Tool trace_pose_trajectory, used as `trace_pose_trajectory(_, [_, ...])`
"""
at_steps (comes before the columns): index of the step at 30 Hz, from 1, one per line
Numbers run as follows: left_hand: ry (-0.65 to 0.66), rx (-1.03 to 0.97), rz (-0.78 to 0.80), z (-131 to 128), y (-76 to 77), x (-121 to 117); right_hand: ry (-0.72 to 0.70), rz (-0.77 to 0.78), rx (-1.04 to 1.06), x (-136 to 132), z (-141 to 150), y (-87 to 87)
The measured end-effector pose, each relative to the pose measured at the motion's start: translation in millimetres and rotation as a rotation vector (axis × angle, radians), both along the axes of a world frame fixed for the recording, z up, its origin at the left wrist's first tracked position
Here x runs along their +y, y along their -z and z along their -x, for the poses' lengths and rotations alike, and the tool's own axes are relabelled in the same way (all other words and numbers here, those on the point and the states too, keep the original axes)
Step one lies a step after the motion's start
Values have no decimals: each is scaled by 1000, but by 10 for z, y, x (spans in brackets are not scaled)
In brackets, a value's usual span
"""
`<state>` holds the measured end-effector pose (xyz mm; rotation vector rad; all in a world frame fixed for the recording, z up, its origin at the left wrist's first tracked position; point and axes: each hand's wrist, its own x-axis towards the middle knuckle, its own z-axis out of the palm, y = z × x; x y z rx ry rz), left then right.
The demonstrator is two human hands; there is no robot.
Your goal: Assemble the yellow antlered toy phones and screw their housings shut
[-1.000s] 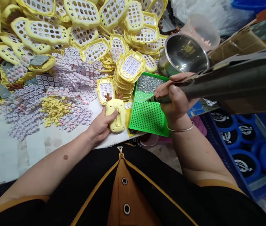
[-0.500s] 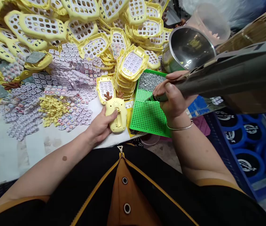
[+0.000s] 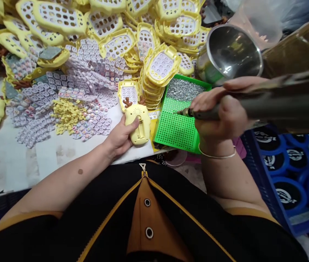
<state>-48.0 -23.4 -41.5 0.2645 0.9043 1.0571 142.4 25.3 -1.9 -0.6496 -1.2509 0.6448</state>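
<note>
My left hand [image 3: 121,138] grips a yellow toy phone [image 3: 137,125], back side up, with brown antlers at its top and an uncovered battery bay; the thumb lies on its back. My right hand [image 3: 220,112] is wrapped round a dark electric screwdriver [image 3: 269,100], its tip pointing left over the green perforated tray [image 3: 176,140]. Silver screws [image 3: 183,91] lie heaped at the tray's far end. Beyond the toy stands a stack of yellow front shells [image 3: 161,65] with white keypads, and a single shell [image 3: 128,92] lies beside it.
Many yellow shells [image 3: 58,18] are piled at the back. White keypads [image 3: 89,65] and small yellow parts [image 3: 68,114] lie heaped on the left. A metal bowl [image 3: 233,51] stands behind the tray. At right is a blue crate [image 3: 302,218] holding blue round items.
My right hand and the screwdriver have shifted right and closer, with the tip drawn back a little above the tray. The view has shifted slightly; the left hand keeps its hold on the toy.
</note>
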Motion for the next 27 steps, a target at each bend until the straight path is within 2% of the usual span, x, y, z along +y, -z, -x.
trace_pose_trajectory(4, [-58,-10,-18,-55,18,-25,-286,42,23,-449,181,-158])
trace_pose_trajectory(8, [-86,-12,-5,-88,18,-35,-504,40,14,-687,382,-105])
trace_pose_trajectory(15, [-103,-23,-26,-102,12,-67,-558,68,-70,-746,524,41])
trace_pose_trajectory(22, [-101,-44,-34,-106,49,-59,-587,-60,-149,-731,626,18])
trace_pose_trajectory(27, [-109,-48,-29,-96,68,-52,-634,-35,-136,-695,687,7])
